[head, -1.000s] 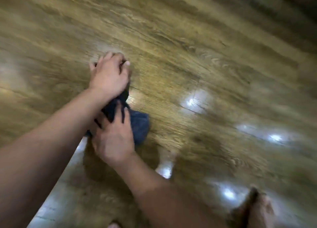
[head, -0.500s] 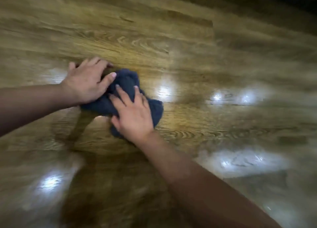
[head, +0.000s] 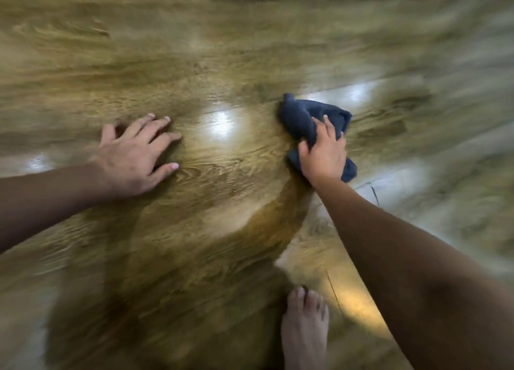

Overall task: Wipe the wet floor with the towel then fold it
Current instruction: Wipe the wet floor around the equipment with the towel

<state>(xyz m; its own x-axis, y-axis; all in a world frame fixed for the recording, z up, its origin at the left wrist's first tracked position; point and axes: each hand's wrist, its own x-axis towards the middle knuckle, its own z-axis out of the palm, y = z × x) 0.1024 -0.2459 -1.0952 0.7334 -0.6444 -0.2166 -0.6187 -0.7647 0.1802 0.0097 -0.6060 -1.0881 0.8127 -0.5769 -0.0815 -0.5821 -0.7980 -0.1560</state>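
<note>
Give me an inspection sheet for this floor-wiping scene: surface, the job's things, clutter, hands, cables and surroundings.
Surface: wood-grain floor, glossy, with bright light reflections; the picture is too blurred to tell wet patches from glare.
Job's things: dark blue towel, bunched up on the floor, not folded.
Clutter: nothing seen.
Hands: right hand pressed on the towel with fingers curled into it; left hand flat on the bare floor, fingers spread, holding nothing, apart from the towel.
Cables: nothing seen.
Surroundings: a bare foot on the floor at the bottom edge; a dark shadow falls across the floor below the arms; the outer edges are motion-blurred.
</note>
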